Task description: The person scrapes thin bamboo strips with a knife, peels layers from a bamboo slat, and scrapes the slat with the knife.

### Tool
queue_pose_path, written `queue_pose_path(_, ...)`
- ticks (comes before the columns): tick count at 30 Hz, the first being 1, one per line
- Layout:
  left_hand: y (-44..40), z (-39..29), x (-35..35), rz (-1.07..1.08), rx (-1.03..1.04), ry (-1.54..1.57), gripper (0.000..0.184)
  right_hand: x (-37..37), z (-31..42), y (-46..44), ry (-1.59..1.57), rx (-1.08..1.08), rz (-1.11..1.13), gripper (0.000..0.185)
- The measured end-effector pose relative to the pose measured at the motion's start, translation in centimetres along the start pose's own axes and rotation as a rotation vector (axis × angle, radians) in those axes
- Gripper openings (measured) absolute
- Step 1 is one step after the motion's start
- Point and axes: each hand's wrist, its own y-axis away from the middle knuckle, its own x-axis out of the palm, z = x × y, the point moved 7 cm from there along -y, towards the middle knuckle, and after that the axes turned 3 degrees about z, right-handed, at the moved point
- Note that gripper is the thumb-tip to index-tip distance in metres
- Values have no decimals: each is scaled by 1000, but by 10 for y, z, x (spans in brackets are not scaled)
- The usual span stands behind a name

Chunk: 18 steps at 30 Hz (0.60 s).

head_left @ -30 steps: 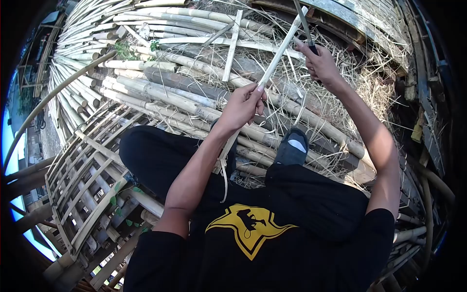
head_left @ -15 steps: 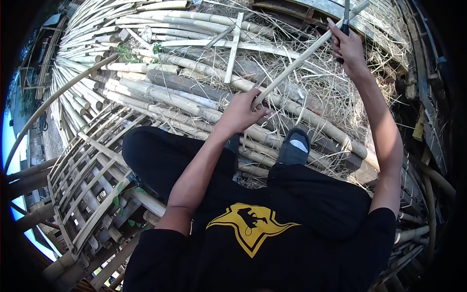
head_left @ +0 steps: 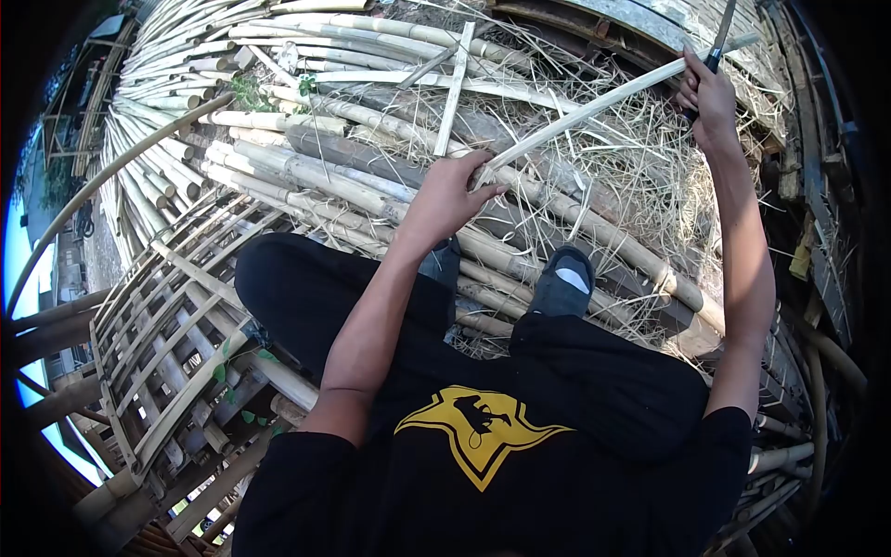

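My left hand [head_left: 455, 193] is closed around the near end of a pale bamboo strip [head_left: 594, 107], just in front of my knees. The strip slants up and to the right, toward my right hand [head_left: 710, 97]. That hand is wrapped round the dark handle of a knife [head_left: 724, 35], whose blade points up and away. Its forefinger lies along the strip close to the strip's far end. Whether the blade touches the strip I cannot tell. Thin bamboo shavings [head_left: 640, 153] lie under the strip.
Bamboo poles [head_left: 594, 221] lie side by side beneath my feet. A large stack of poles [head_left: 153, 139] stands at the far left, with a bamboo lattice [head_left: 176, 343] nearer. A flat split piece [head_left: 455, 88] lies across the poles. Boards [head_left: 603, 23] stand at the back right.
My right hand has moved to the right with the knife, toward the strip's far end. The strip has swung to a flatter slant. My left hand has shifted slightly left.
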Motion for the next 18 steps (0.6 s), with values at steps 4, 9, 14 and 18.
queue_pose_path(4,-1,1,8,41,-10,21,43,10,9,6,-29,-42,87,20)
queue_pose_path(9,1,-17,15,38,99,5,77,57,28,29,139,-192,473,31)
queue_pose_path(14,-13,-43,2,-17,140,322,74,123,25,62,631,-467,732,31)
queue_pose_path(18,-19,-67,-3,-92,244,404,64,164,8,87,746,-484,852,36)
